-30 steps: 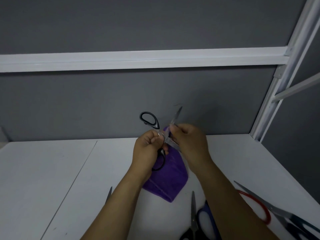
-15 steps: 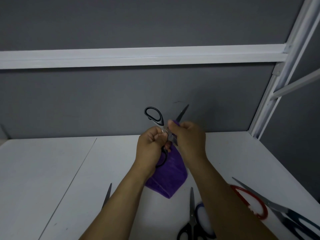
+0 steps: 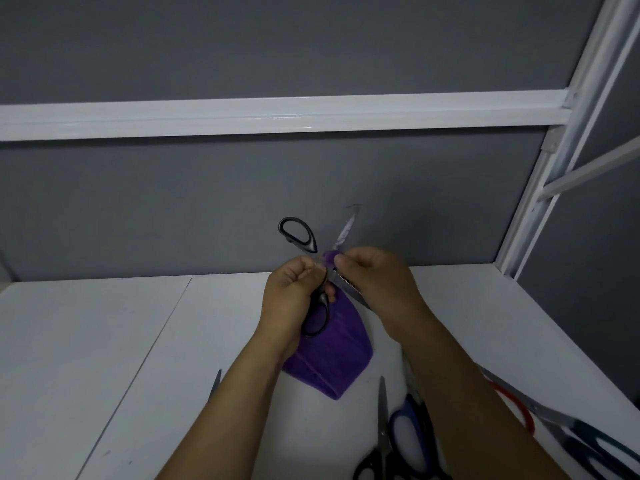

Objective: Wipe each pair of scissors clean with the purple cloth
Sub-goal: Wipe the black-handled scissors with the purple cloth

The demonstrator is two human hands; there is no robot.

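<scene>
My left hand (image 3: 294,299) is a fist above the middle of the white bench (image 3: 104,358), closed round the black-handled scissors (image 3: 313,271) near their pivot. They are splayed open, one smooth plastic loop up, one down by my wrist, one shiny blade angling up, blurred. My right hand (image 3: 377,282) pinches the soft purple cloth (image 3: 332,355) against the lower blade; the cloth hangs in a folded point. Near the bench's front right edge lie blue-handled scissors (image 3: 408,431), red-handled scissors (image 3: 516,403) and dark-handled shears (image 3: 588,441).
</scene>
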